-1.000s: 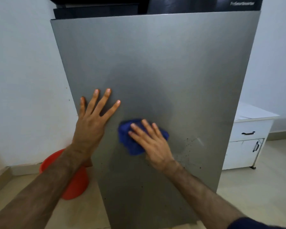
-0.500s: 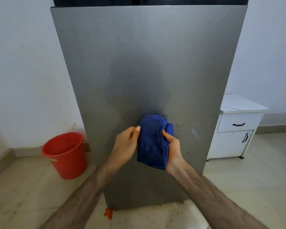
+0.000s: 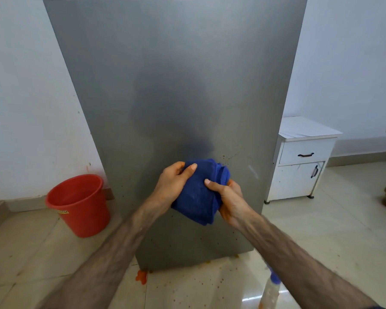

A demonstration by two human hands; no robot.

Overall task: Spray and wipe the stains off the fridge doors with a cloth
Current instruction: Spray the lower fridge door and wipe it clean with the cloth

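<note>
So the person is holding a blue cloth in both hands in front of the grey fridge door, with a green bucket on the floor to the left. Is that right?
Nearly. The bucket is red, not green, as the head view shows. The rest holds: the left hand and right hand both grip the blue cloth in front of the grey fridge door, and the bucket stands on the floor to the left.

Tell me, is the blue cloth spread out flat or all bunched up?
Bunched up. The blue cloth sits folded in a thick wad between the left hand and right hand.
</note>
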